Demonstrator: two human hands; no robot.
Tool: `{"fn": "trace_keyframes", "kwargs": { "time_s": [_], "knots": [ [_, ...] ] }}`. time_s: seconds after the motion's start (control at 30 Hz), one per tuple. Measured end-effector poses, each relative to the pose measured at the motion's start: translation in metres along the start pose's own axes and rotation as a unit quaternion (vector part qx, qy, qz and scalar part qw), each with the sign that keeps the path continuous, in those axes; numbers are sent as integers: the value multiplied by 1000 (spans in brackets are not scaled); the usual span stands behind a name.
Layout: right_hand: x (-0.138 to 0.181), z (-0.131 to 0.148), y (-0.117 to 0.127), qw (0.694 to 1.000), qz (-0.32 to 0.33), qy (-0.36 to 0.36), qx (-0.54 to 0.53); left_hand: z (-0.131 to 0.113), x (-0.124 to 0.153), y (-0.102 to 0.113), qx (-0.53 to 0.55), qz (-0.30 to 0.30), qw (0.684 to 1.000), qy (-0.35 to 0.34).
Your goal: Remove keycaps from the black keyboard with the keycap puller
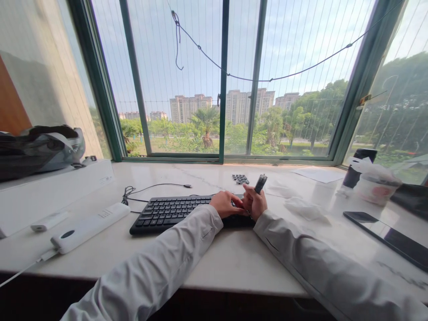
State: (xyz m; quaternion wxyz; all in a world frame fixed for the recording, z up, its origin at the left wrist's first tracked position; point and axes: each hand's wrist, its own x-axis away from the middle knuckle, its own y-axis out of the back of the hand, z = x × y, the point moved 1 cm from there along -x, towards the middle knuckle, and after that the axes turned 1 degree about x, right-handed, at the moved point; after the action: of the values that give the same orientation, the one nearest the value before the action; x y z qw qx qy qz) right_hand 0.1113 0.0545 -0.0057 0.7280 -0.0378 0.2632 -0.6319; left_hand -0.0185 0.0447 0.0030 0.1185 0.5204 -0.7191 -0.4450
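A black keyboard [174, 209] lies on the white counter, and both hands are over its right part. My right hand [255, 204] is closed around a dark stick-like tool [261, 183], whose small pronged-looking tip points up; its lower end is hidden in the fist. My left hand [228, 204] is bent over the keys, thumb and fingers drawn together close beside the right hand's fingertips. What the left fingers hold, if anything, is hidden. Just behind the hands sits a group of loose black keycaps [240, 179].
A coiled black cable [129, 192] and a white power bank [90, 228] lie at left, near a white box [60, 191]. On the right are crumpled clear plastic [306, 208], a phone [384, 236], a paper sheet [318, 174] and a bagged cup [376, 185]. Windows stand behind.
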Motion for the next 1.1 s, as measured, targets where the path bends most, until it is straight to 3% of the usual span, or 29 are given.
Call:
{"fn": "trace_keyframes", "kwargs": {
  "time_s": [0.2, 0.37, 0.57, 0.83, 0.97, 1.1],
  "knots": [
    [-7, 16, 4, 988, -7, -69, -137, 2, -1, -2, 28, -57, 998, -30],
    [-20, 32, 18, 984, -18, -62, -164, -2, -1, 3, 19, -133, 990, -38],
    [-33, 31, 28, 995, -22, -102, -4, -4, 1, 11, -58, -210, 976, -28],
    [-33, 21, 29, 980, 13, -89, 177, -7, 3, 13, -79, -238, 967, -45],
    [-33, 19, 32, 958, 17, -44, 282, -7, 3, 13, -75, -242, 966, -46],
    [-33, 20, 35, 914, 21, 11, 404, -7, 2, 12, -76, -246, 965, -44]
  ]
}}
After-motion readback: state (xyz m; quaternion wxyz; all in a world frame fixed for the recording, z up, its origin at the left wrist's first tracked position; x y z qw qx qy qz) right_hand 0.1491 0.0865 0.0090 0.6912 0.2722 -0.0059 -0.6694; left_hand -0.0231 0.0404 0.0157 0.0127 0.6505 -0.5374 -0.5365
